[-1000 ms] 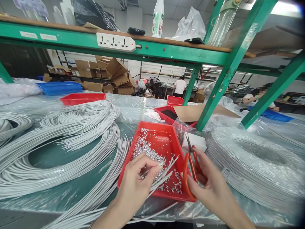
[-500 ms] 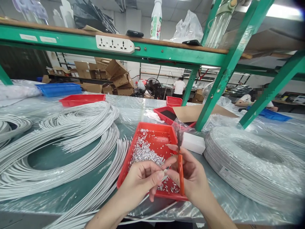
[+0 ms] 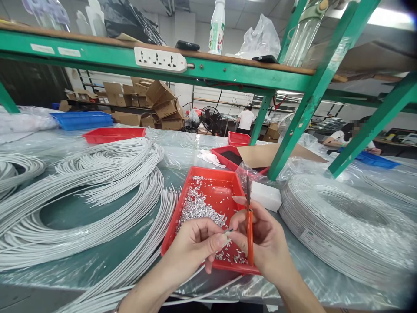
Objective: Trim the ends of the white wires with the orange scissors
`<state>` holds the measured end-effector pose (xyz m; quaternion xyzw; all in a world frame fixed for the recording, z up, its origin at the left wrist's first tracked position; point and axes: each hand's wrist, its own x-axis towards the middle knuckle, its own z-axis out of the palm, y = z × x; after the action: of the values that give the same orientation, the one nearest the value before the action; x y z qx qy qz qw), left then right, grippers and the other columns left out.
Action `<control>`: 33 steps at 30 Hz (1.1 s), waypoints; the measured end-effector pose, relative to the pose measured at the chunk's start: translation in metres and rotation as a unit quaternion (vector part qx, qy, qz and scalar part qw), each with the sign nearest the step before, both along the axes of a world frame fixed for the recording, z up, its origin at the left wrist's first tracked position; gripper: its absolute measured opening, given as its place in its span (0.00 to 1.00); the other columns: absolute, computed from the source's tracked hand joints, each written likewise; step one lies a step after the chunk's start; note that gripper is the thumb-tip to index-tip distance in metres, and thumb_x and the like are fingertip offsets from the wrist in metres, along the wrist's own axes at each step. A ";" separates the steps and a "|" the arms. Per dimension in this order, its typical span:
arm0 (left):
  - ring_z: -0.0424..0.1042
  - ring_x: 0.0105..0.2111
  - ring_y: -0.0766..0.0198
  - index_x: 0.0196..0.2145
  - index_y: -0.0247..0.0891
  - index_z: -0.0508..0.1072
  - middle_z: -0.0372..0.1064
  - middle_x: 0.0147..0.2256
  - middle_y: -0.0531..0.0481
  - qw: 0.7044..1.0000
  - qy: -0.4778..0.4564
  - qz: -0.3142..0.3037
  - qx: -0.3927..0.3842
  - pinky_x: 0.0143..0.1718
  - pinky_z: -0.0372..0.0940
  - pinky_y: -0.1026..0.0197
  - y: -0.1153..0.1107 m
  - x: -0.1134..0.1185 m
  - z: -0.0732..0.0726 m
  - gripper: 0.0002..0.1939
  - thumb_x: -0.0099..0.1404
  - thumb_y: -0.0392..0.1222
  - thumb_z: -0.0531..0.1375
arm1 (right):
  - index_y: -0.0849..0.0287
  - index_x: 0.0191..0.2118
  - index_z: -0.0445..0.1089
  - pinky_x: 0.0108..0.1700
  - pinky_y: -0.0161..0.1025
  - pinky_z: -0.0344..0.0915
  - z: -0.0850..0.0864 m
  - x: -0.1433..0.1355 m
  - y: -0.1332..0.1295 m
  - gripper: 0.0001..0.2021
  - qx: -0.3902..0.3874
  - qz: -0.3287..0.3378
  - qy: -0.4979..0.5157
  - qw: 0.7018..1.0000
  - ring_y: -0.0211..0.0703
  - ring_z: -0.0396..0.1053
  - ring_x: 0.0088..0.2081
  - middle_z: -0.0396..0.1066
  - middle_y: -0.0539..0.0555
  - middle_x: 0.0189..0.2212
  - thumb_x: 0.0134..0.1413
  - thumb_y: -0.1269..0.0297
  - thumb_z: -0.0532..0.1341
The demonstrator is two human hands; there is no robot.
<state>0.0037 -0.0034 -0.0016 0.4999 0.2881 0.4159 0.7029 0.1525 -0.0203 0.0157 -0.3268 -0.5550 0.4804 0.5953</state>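
Note:
Over the front of a red tray (image 3: 169, 226), my left hand (image 3: 198, 243) pinches the end of a white cable (image 3: 198, 273) between thumb and fingers. My right hand (image 3: 260, 239) meets it there, thumb and index finger pinched at the cable's dark tip. Orange-handled scissors (image 3: 250, 234) also rest in my right hand, blades pointing up and away. Small silvery pieces (image 3: 198, 208) lie heaped in the tray, mostly on its left side. The exact contact at the cable tip is partly hidden by my fingers.
Bundles of white cable (image 3: 130, 217) cover the left of the table. A large wrapped cable coil (image 3: 342, 234) lies at right, beside a white box (image 3: 265, 195). A green shelf frame (image 3: 293, 126) stands across the table. Two people sit farther back.
My right thumb and index finger have closed in at the cable tip, and the scissors have shifted slightly right. The left hand stays nearly where it was.

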 end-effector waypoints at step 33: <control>0.65 0.49 0.48 0.53 0.39 0.63 0.68 0.49 0.41 0.540 0.540 0.144 0.629 0.46 0.61 0.48 -0.043 -0.038 -0.109 0.22 0.63 0.44 0.55 | 0.54 0.48 0.61 0.33 0.36 0.69 -0.010 0.057 0.021 0.16 0.031 -0.120 -0.194 0.973 0.44 0.71 0.32 0.72 0.53 0.32 0.54 0.59 0.59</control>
<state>-0.0345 -0.0461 -0.1108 0.8955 0.3456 0.2366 -0.1504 0.2094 0.0009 0.0054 -0.4592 -0.6310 0.3155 0.5398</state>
